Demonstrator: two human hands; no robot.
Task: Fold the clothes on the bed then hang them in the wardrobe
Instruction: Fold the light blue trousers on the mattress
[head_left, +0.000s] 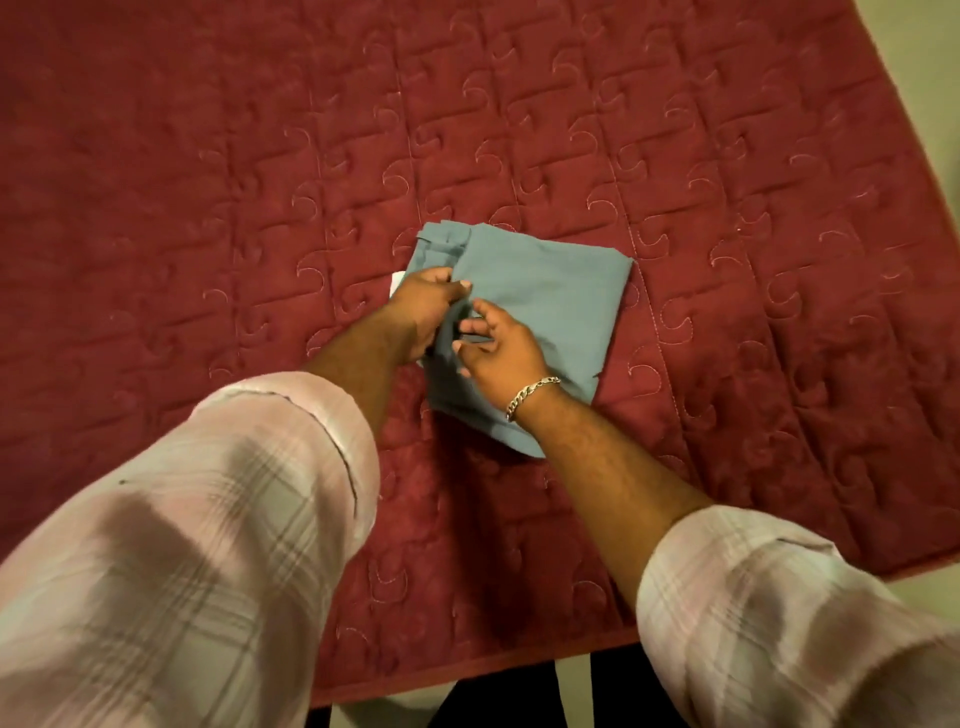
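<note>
While the blue-grey garment (540, 306) lies folded into a compact rectangle mid-bed on the red quilt (727, 182), we judge folding nearly done. Our left hand (423, 312) pinches its near-left edge; our right hand (496, 348) rests on it, fingers loosely curled. Hanging in the wardrobe remains.

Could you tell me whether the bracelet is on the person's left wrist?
No, the silver chain bracelet sits on the wrist of the right hand, while the left hand has a bare wrist.
</note>
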